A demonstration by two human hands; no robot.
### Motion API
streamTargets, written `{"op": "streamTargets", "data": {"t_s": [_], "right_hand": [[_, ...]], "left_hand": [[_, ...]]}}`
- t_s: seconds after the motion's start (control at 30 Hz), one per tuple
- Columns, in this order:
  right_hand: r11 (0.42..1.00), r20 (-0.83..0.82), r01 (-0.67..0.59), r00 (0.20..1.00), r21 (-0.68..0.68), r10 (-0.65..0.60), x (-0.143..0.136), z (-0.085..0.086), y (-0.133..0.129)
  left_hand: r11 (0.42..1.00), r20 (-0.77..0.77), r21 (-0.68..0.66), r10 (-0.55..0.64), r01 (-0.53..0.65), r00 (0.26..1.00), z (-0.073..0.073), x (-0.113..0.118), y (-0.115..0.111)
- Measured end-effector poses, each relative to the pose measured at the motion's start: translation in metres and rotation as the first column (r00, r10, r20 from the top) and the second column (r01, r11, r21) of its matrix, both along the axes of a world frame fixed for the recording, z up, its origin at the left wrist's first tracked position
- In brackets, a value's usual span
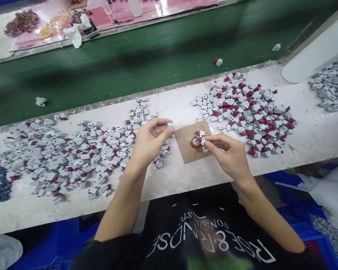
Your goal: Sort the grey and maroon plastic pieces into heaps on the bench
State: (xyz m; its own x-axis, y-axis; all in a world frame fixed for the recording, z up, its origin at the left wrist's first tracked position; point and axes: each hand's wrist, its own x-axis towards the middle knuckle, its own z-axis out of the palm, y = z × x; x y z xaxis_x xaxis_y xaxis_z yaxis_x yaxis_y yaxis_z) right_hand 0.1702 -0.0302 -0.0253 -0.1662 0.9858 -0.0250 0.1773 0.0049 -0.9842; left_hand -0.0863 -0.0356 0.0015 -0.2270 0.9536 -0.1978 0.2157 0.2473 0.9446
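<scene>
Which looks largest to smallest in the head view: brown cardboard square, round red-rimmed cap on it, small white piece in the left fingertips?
1. Brown cardboard square
2. Round red-rimmed cap
3. Small white piece, pinched by the left hand

Factory assembly line, long white workbench [186, 176], green conveyor belt [157, 56], heaps of small grey-and-red parts [250, 112]

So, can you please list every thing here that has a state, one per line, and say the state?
left hand: raised over the bench, fingertips pinching a small white piece
right hand: fingertips holding a red and white piece at the round red holder
round red holder: resting on the cardboard square
cardboard square: flat on the bench
left pile: loose, spread out
right pile: loose, heaped
</scene>
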Motion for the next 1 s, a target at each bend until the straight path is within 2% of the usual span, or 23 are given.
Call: {"op": "streamTargets", "data": {"t_s": [0.13, 0.23, 0.3, 0.43, 0.6, 0.77, 1.0], "right_hand": [[0.992, -0.196, 0.088, 0.975, -0.092, -0.105, 0.002, 0.003, 0.012], [0.988, -0.339, 0.046, 0.936, -0.15, -0.095, 0.002, 0.006, 0.022], [0.988, -0.361, 0.006, 0.931, -0.157, -0.063, 0.002, 0.007, 0.025], [0.991, -0.3, -0.014, 0.953, -0.131, -0.026, 0.003, 0.007, 0.027], [0.991, -0.296, 0.002, 0.954, -0.133, -0.042, 0.001, 0.004, 0.025], [0.993, -0.296, 0.031, 0.953, -0.118, -0.065, -0.003, 0.009, 0.024], [0.99, -0.24, -0.09, 0.969, -0.105, 0.062, -0.001, 0.016, 0.035]], "left_hand": [[0.996, 0.285, 0.055, -0.09, 0.077, 0.954, -0.001, 0.024, 0.007], [0.987, 0.442, 0.065, -0.164, 0.15, 0.882, 0.0, 0.04, 0.012], [0.979, 0.493, 0.077, -0.201, 0.188, 0.846, 0.001, 0.047, 0.015], [0.975, 0.499, 0.077, -0.22, 0.21, 0.838, 0.0, 0.052, 0.018], [0.976, 0.514, 0.065, -0.21, 0.206, 0.832, -0.002, 0.052, 0.019], [0.972, 0.485, 0.044, -0.225, 0.233, 0.845, 0.003, 0.049, 0.018], [0.933, 0.405, 0.084, -0.354, 0.351, 0.843, 0.006, 0.038, 0.024]]}}
